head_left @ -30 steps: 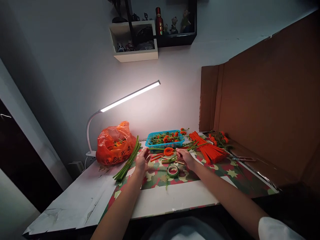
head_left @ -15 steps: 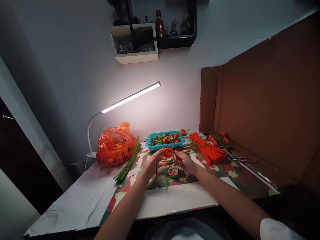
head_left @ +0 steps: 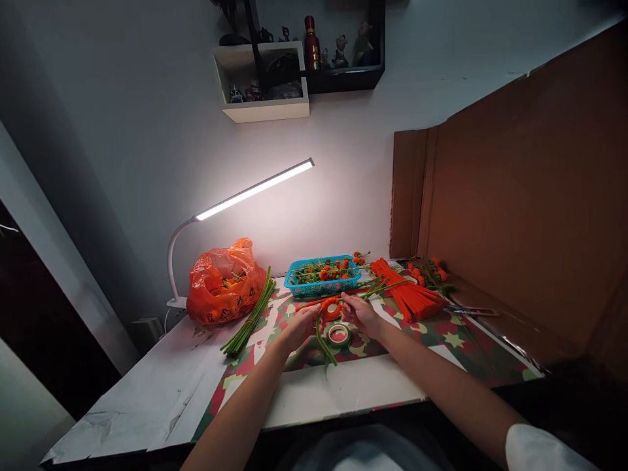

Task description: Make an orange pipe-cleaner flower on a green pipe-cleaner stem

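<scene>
Near the middle of the table, my left hand is closed on a fuzzy orange flower shaped like a ring, made of pipe cleaner. A green stem hangs down from it, curving to the right. My right hand pinches at the ring's right side, with thumb and fingertips together; the exact bit held is too small to see. Just below the hands lies a roll of green tape. An orange pipe cleaner lies behind my left fingers.
Behind the hands stands a blue basket of orange flowers. To its right is a bundle of orange pipe cleaners beside scissors. On the left are green stems, an orange plastic bag and a lit lamp. Cardboard walls the right side.
The green stem, upright by my left fingers before, now swings out to the right below the ring. The orange ring has turned and dropped slightly, and my left hand has lowered and closed.
</scene>
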`<state>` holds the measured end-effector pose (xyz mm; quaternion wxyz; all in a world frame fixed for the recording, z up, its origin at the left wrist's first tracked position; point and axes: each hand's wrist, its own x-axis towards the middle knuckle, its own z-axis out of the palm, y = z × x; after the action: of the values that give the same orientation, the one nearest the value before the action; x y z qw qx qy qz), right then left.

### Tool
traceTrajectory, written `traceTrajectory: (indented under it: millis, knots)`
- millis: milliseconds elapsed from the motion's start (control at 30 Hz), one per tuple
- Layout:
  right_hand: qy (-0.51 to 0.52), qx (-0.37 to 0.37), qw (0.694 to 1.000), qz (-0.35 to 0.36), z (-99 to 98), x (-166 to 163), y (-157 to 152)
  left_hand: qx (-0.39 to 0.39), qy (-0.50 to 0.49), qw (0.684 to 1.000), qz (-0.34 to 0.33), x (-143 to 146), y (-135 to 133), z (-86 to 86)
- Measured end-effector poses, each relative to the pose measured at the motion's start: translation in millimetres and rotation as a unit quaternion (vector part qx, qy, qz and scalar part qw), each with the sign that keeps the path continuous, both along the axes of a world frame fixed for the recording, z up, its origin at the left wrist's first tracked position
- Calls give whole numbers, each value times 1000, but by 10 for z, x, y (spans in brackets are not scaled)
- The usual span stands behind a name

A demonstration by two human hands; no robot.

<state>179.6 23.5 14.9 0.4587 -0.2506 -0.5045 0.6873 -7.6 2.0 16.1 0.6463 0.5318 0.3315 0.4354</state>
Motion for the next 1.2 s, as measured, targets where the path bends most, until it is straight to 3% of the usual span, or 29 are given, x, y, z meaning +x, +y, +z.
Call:
traceTrajectory:
  millis: [200,333,433,533,933,1100,1200]
  knots:
    - [32,-26,997,-59,19,14,2,16,40,999,0,26,-9,-13]
    - [14,-7,999,-29,-38,-39,-27,34,51,997,41,56,-12,-17]
    - [-23,5,1000,1,-131,-134,-60,45,82,995,20,80,-30,-20]
    - [-42,20,999,-19,-176,-193,-64,71,101,992,-2,89,-41,-15]
    - [-26,46,996,-67,51,-37,9,96,104,990,-18,32,-1,8]
    - [-40,24,991,-128,27,10,34,106,109,988,35,31,24,-18]
    - [-28,53,987,-152,13,25,56,98,110,987,58,20,54,-47]
